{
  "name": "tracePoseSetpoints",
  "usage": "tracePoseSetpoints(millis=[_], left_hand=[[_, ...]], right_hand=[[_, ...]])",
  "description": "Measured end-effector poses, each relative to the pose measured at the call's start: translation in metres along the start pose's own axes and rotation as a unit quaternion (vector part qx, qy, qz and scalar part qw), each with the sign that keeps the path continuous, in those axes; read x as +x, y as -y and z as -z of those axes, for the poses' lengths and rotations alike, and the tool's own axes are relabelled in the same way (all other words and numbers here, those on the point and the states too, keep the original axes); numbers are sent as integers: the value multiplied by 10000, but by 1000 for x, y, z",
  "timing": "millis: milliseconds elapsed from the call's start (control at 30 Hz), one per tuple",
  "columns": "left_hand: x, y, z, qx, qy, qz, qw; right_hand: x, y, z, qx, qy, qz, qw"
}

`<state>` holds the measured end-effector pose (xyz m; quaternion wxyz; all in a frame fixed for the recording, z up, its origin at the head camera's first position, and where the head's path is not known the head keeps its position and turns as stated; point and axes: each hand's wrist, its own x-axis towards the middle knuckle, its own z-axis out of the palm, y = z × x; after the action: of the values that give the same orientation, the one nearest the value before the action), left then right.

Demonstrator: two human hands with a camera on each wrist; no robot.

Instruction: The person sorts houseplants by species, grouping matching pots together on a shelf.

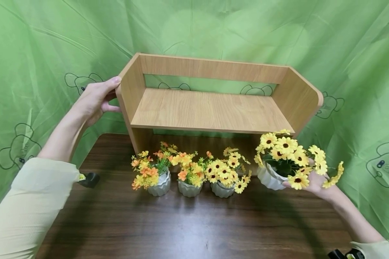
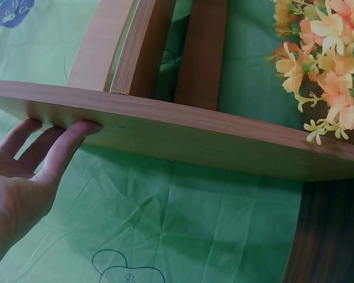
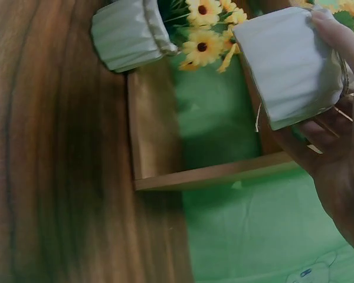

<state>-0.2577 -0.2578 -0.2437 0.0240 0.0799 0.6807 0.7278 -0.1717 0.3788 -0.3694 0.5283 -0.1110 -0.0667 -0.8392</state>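
On the left, my left hand (image 1: pixel 95 99) touches the outer side of a wooden shelf (image 1: pixel 210 109) near its upper front edge. The fingers (image 2: pixel 65 144) reach out fairly straight to the side panel in the left wrist view. At the right, my right hand (image 1: pixel 317 183) grips a white pot of yellow daisy-like flowers (image 1: pixel 271 177). Fingers and thumb wrap round this pot (image 3: pixel 292 68), which is tilted and raised above the table in front of the shelf's right end. Its flowers partly cover the hand in the head view.
Three more white flower pots stand in a row before the shelf: orange and yellow blooms in the left pot (image 1: pixel 160 184) and middle pot (image 1: pixel 190 187), yellow daisies in the right pot (image 1: pixel 222 189). Beneath is a dark wooden table (image 1: pixel 181 226). A green cloth (image 1: pixel 214 28) hangs behind.
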Motion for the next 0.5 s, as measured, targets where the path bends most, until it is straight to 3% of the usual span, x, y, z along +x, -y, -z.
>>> tracePoseSetpoints(millis=[333,367,500], left_hand=[[1,-1,0,32,5,22,10000],[1,-1,0,30,0,24,10000],[1,-1,1,-8,11,35,10000]], right_hand=[[18,7,-24,683,-175,-727,9949],[19,8,-25,999,-180,-928,9905],[30,11,-33,1348,-134,-1326,9819]])
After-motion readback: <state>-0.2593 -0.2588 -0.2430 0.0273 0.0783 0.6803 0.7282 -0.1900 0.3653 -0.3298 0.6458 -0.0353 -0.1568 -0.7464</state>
